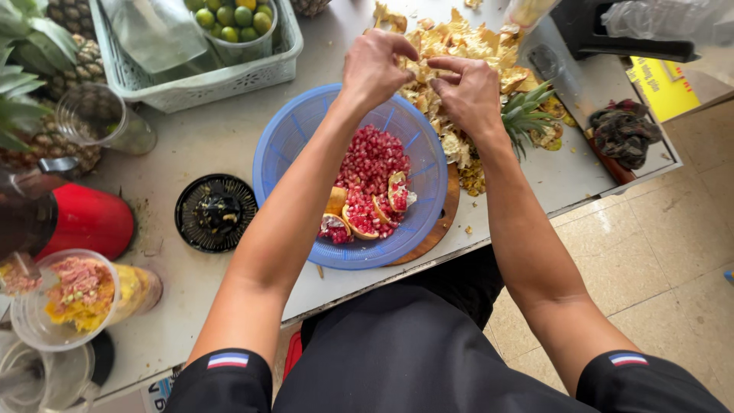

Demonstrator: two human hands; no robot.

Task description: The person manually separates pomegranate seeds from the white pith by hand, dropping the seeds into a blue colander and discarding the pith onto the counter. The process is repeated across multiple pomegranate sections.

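Observation:
A round blue colander basket (283, 145) sits on a wooden board on the counter, with red pomegranate seeds (372, 160) and a few broken pomegranate pieces (359, 218) inside. My left hand (372, 67) and my right hand (468, 93) hover above the basket's far rim, fingers curled toward each other and pinching a small yellowish piece of pomegranate between them. The piece is mostly hidden by the fingers. Just behind the hands lies a heap of yellow peel scraps (459, 42).
A pineapple crown (527, 115) lies by the peels. A pale green basket (206, 80) with small green limes (233, 17) stands at the back. Whole pineapples (53, 84), a red juicer (80, 222), a black strainer disc (216, 213) and a cup of pulp (76, 294) sit left. A dark rag (623, 134) lies right.

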